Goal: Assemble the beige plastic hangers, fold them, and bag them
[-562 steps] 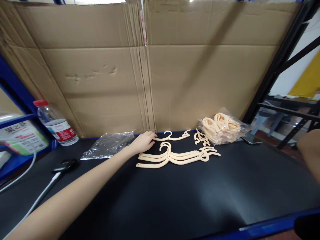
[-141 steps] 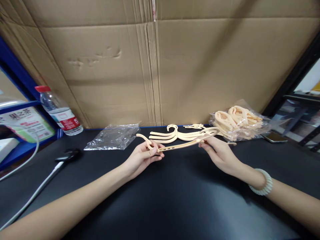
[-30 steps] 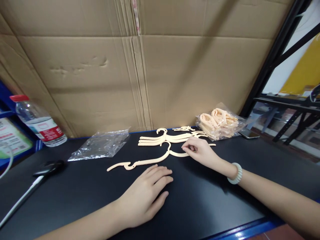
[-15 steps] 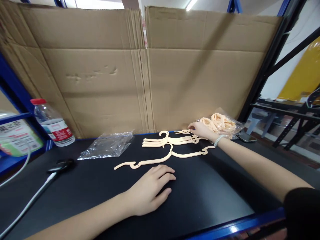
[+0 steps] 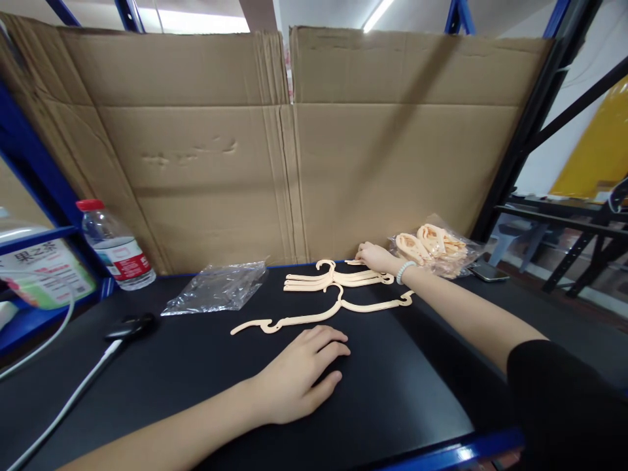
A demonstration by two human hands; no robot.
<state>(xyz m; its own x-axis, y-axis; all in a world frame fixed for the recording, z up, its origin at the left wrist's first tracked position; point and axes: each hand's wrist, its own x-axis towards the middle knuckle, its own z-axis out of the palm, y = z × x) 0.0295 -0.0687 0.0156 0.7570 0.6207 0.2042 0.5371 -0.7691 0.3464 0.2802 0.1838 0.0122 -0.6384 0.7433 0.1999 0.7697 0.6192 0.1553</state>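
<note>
My left hand lies flat on the black table top, fingers loosely stretched, holding nothing. Just beyond it lies a single cream plastic hanger, unfolded. Behind that sits a small stack of folded cream hangers. My right hand, with a pale bead bracelet at the wrist, reaches to the far edge and touches small cream hanger pieces beside the stack; its fingertips curl down onto them. Whether they grip a piece is hidden.
A clear bag of cream hangers sits at the back right, a phone beside it. An empty clear plastic bag lies at the back left. A water bottle, a black device with a white cable and a cardboard wall surround the table.
My right hand let go of the single hanger and reached back to the small pieces by the stack, shifting slightly left. My left hand stayed flat.
</note>
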